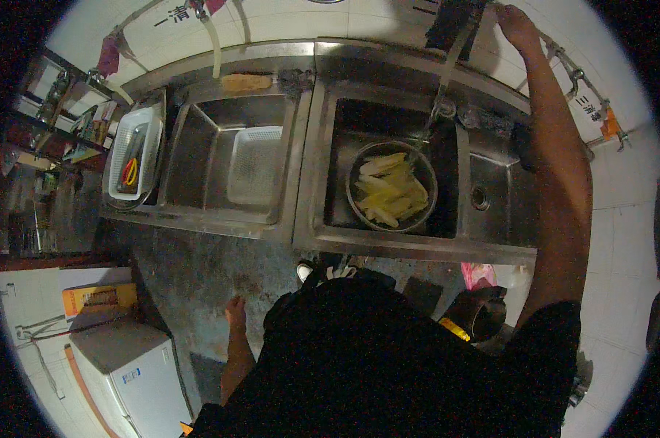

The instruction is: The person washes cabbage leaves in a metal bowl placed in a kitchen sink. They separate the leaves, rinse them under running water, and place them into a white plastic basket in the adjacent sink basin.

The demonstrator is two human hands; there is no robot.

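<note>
My right arm stretches up past the right sink, and my right hand (518,29) is closed on a tap at the wall pipe, near the top edge; the fingers partly hide its handle. A pale hose (454,62) hangs down from the tap beside a dark cloth (446,29). Below its end, a round metal basin (434,191) sits in the dark sink (446,223), filled with long, pale yellow-green vegetable leaves (392,191). My left hand (235,311) hangs low at my left side, over the floor, its fingers loosely apart and holding nothing.
A white plastic basket (255,164) lies in the left sink (198,160). Another white basket (129,153), holding a yellow-and-red-handled item, stands at its left. A small sink (494,212) adjoins on the right. A white chest-like appliance (144,383) stands lower left, and a dark bucket (487,317) lower right.
</note>
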